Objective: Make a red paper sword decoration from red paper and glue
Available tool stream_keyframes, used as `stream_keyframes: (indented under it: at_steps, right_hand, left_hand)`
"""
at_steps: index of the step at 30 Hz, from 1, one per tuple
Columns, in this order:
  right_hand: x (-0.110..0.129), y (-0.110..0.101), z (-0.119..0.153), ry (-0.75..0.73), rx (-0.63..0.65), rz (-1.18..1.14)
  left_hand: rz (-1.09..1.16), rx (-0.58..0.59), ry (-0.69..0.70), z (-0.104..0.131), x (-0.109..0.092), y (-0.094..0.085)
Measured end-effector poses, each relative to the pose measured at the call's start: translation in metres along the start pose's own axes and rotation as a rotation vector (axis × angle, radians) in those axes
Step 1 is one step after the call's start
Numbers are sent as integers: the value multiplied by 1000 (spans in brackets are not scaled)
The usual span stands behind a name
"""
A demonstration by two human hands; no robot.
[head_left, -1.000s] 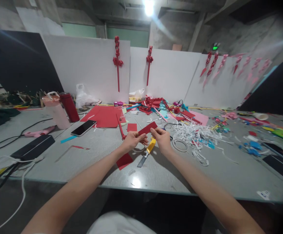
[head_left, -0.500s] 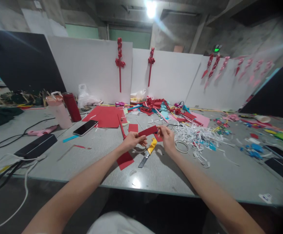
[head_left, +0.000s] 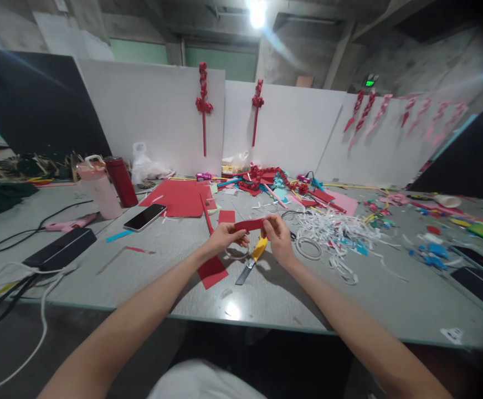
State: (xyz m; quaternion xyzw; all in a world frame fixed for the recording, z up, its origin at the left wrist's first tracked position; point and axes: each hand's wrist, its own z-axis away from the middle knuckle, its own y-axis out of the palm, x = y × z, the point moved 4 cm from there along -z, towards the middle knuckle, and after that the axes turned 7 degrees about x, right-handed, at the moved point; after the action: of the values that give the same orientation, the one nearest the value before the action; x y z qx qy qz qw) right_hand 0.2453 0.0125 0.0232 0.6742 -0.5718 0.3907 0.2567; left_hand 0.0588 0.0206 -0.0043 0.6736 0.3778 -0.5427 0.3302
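1. Hands pinch a red paper strip at both ends, above the yellow cutter.
2. Grey tabletop carries white paper shreds.
3. White panels stand behind, under a bright ceiling light.

On table: phone left of your hands; knife before you, below them; shredded strips right; bottles far left; panels behind.

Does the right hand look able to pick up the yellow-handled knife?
Probably yes: the knife lies close to the right hand, and nothing seems to cover it. But this hand pinches a red paper strip, so it should first let go.
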Motion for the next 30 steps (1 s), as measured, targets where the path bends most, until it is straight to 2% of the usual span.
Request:
stream_keyframes:
  at_steps: [6,10,14,17,20,25,30]
  right_hand:
    - [3,-2,-1,13,36,67]
    - [6,-2,-2,-30,46,164]
    - [6,0,-1,-70,62,237]
    - [6,1,-2,-71,82,281]
    - [7,3,-3,-103,91,352]
    - [12,4,0,-222,-45,677]
    - [11,13,3,-267,154,832]
  left_hand:
    - [27,-2,65,1,-6,0]
    - [107,-17,41,3,-10,1]
    - [43,-86,75,2,-11,-2]
    - [-83,-156,147,3,-14,-5]
    - [-332,-227,175,6,-17,-7]
    - [-690,-299,201,11,-21,-5]
    - [-760,-214,231,13,-20,10]
